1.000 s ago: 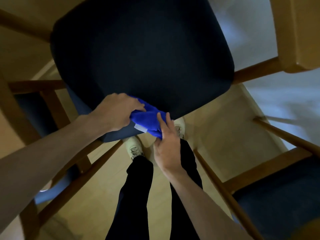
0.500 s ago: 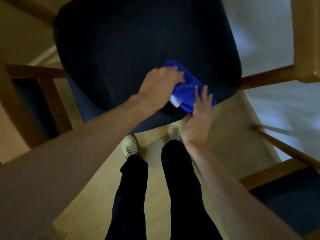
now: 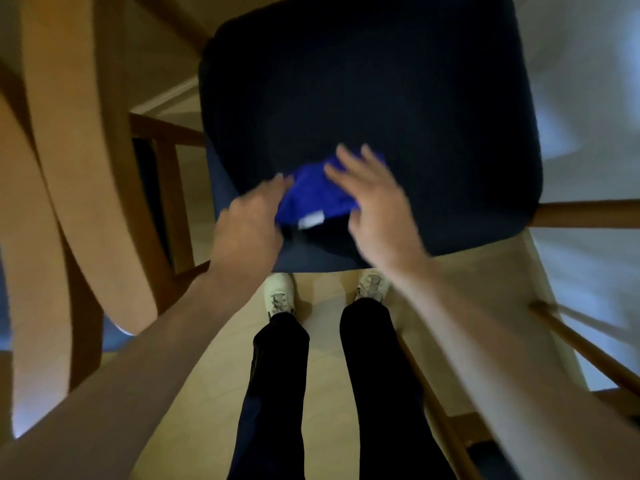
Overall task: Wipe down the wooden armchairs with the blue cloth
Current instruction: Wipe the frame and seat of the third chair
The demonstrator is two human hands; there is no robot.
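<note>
A bunched blue cloth [image 3: 311,199] with a white label lies on the dark navy seat cushion [image 3: 381,81] of a wooden armchair, near the cushion's front edge. My left hand [image 3: 249,223] is at the cloth's left side and its fingers hold that edge. From the right, my right hand [image 3: 374,202] lies over the cloth with straight, spread fingers. Both hands are blurred by motion. A wooden rail [image 3: 585,213] of this armchair sticks out to the right of the cushion.
A second chair's curved wooden back [image 3: 79,168] stands close on the left. Wooden rails of a third chair [image 3: 588,351] run along the lower right. My legs and white shoes [image 3: 278,292] stand on pale flooring right in front of the cushion.
The cloth and both hands have shifted from the cushion's front right edge back toward its middle front. My right hand now lies on top of the cloth instead of beside it.
</note>
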